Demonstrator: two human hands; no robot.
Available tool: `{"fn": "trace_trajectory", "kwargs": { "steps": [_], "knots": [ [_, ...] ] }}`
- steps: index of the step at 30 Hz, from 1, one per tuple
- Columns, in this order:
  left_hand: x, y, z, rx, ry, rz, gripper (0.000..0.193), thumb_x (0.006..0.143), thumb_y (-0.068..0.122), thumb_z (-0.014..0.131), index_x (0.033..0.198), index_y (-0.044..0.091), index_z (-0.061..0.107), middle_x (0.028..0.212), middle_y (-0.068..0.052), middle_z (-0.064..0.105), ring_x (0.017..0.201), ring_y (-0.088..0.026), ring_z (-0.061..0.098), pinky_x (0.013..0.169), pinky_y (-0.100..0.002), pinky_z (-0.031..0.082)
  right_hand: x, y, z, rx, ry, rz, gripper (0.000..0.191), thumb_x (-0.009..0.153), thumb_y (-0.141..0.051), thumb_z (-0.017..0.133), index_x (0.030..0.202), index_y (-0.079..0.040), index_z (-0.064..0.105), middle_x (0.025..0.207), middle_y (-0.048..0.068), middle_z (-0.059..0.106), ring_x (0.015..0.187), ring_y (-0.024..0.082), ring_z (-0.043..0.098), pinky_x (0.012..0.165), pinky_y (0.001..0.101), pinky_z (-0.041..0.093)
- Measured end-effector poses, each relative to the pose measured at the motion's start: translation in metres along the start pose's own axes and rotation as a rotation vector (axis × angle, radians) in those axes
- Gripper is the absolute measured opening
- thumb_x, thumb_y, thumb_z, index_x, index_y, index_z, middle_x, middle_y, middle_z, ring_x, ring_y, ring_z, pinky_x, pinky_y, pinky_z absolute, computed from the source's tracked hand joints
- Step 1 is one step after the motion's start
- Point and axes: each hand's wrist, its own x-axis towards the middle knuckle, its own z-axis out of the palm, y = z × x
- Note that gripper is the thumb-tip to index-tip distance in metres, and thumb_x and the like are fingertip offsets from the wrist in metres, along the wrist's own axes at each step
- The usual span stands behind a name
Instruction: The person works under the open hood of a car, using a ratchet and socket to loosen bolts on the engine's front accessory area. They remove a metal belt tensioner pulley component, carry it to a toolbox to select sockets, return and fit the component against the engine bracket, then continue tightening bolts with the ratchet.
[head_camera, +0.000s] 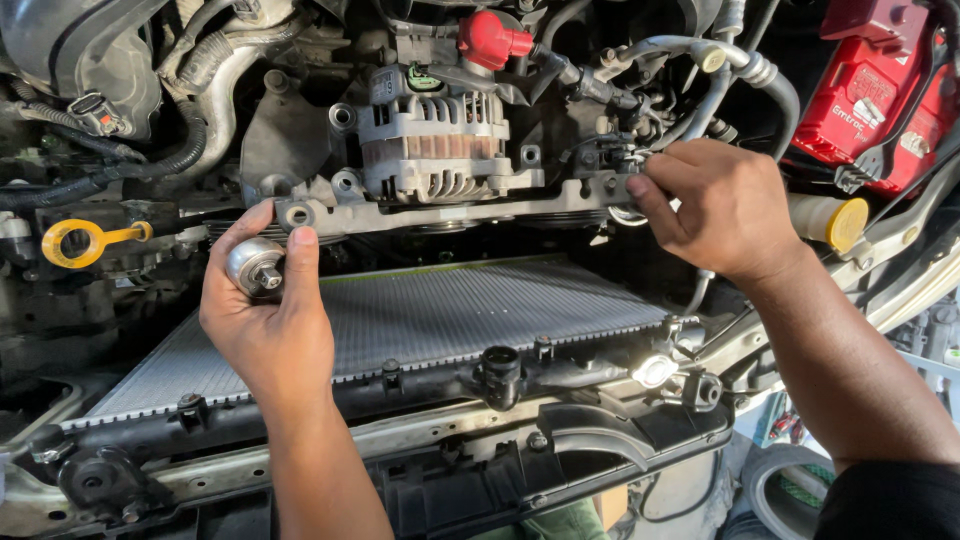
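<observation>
1. My left hand (268, 320) grips a small silver pulley (254, 266) at nine o'clock; my right hand (722, 205) pinches the metal bracket (450, 212) at three o'clock.
2. Alternator (435, 145) sits at twelve, radiator (420, 315) at six.
3. The pulley is round and shiny, with a centre bolt.

Landmark: alternator (435, 140). Below it, open gap between metal bracket (450, 215) and radiator (420, 315) gave passage. Left hand (270, 320) with small pulley (255, 265) filled gap's left end; right hand (725, 205) blocked right end. Hoses (700, 60) crowded space right of alternator, yellow dipstick ring (75, 242) stood far left. Above, red cap (490, 40) and wiring left no room.
</observation>
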Motion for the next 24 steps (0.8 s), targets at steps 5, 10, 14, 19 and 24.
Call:
{"fn": "trace_trajectory", "kwargs": {
  "steps": [5,10,14,19,24],
  "knots": [
    [-0.0002,0.0023,0.0001,0.009,0.004,-0.026,0.026,0.102,-0.001,0.075,0.126,0.0,0.066,0.123,-0.007,0.071,0.104,-0.008,0.067,0.096,-0.022,0.055,0.0027,-0.0001,-0.0005,0.096,0.002,-0.066,0.016,0.095,-0.017,0.071,0.096,-0.004,0.062,0.085,0.01,0.063,0.076,0.031,0.064,0.063,0.0406,0.05],
    [0.0,0.0028,0.0008,0.006,-0.006,0.0,0.026,0.103,-0.001,0.075,0.127,0.0,0.066,0.125,-0.008,0.07,0.108,-0.009,0.068,0.099,-0.023,0.056,0.0016,0.0005,-0.0012,-0.003,0.002,-0.037,0.017,0.095,-0.018,0.072,0.087,-0.007,0.063,0.082,0.008,0.063,0.075,0.03,0.065,0.061,0.041,0.05],
    [-0.0007,0.0017,-0.0005,0.0,0.004,-0.02,0.026,0.102,0.0,0.075,0.126,0.0,0.066,0.124,-0.007,0.071,0.106,-0.009,0.068,0.097,-0.023,0.057,0.0023,0.0,0.0015,0.025,0.06,-0.101,0.011,0.097,-0.016,0.069,0.097,-0.006,0.065,0.091,0.008,0.066,0.082,0.03,0.067,0.064,0.0393,0.051],
    [-0.0004,-0.0008,-0.0004,-0.038,-0.011,-0.014,0.026,0.103,0.0,0.076,0.128,0.0,0.066,0.122,-0.007,0.071,0.106,-0.009,0.068,0.097,-0.022,0.055,0.0044,-0.0013,0.0012,-0.067,0.04,-0.035,0.022,0.103,-0.021,0.073,0.088,-0.008,0.062,0.085,0.008,0.066,0.077,0.03,0.066,0.062,0.0407,0.05],
    [0.0002,-0.0014,-0.0008,-0.006,0.005,-0.023,0.027,0.102,0.0,0.076,0.127,0.0,0.066,0.12,-0.007,0.071,0.103,-0.008,0.067,0.094,-0.022,0.055,0.0049,-0.0055,-0.0028,0.002,0.079,-0.095,0.016,0.094,-0.018,0.071,0.096,-0.003,0.065,0.082,0.01,0.065,0.073,0.031,0.067,0.058,0.04,0.051]
  ]
}}
